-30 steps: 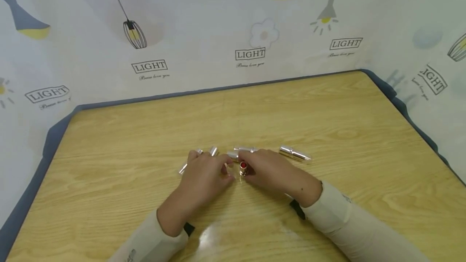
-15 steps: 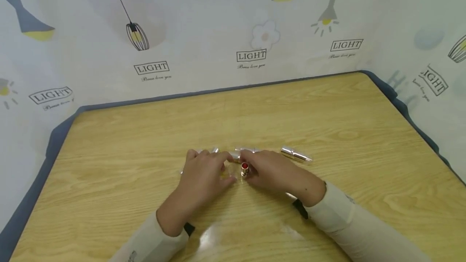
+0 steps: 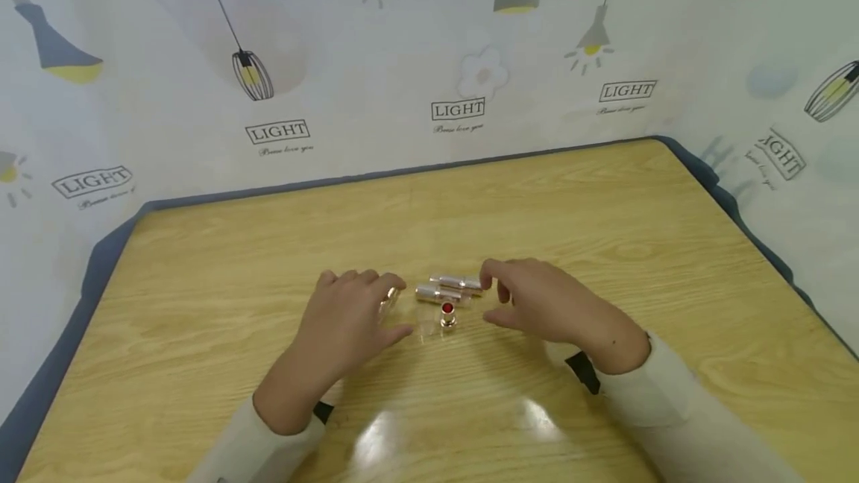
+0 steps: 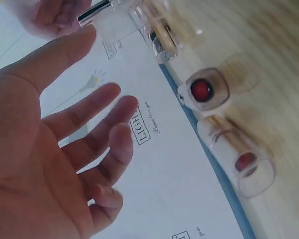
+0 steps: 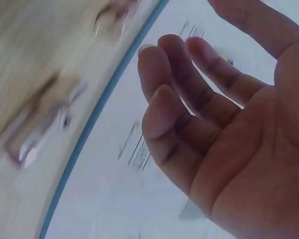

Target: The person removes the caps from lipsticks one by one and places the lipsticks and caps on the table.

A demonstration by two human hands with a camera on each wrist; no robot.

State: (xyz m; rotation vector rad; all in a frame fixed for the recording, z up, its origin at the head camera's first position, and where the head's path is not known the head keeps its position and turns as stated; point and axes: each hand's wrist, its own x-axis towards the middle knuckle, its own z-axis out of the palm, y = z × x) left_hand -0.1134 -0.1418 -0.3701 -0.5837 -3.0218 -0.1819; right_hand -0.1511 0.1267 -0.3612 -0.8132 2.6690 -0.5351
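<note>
An uncapped lipstick [image 3: 448, 314] with a red tip stands upright on the table between my hands. Just left of it is a clear cap [image 3: 424, 328]. My left hand [image 3: 349, 323] hovers to the left, fingers relaxed and thumb spread, with another lipstick [image 3: 387, 302] partly hidden behind its fingers. On the other side my right hand [image 3: 543, 302] is loosely bent, nothing in its grasp. Behind the upright one lie two silvery lipsticks [image 3: 443, 294]. In the left wrist view, clear-cased lipsticks [image 4: 234, 149] show beyond the empty palm.
The wood-grain table [image 3: 268, 259] has a blue edging along its back and sides. A white wall covering [image 3: 376, 80] printed with lamps rises behind it. In the right wrist view a lipstick [image 5: 40, 119] appears blurred on the tabletop.
My right hand has let go of the upright lipstick and moved right, now covering the lipstick at the far right. My left hand has drawn back leftward from the clear cap.
</note>
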